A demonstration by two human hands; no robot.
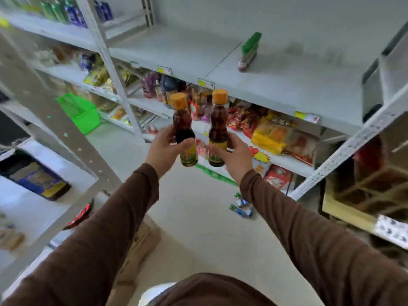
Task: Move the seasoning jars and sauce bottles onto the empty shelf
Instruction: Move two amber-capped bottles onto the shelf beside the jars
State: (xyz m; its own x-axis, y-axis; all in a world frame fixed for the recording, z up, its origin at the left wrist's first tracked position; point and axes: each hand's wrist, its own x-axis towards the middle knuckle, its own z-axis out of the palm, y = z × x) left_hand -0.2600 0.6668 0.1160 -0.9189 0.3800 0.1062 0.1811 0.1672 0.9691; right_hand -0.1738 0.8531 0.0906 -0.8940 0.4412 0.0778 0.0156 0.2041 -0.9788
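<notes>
Early still: left hand (164,149) grips one sauce bottle (183,131), right hand (234,155) grips another (218,129), both upright, short of the shelf (287,85). Only a green-capped jar (249,53) stands there, beyond the right hand; these two need placing, likely more after.

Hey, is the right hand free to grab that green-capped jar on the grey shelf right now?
Probably not yet. The right hand grips an orange-capped bottle, so it has no spare grip. The green-capped jar stands alone on the shelf with nothing before it, so the path itself looks open.
</notes>
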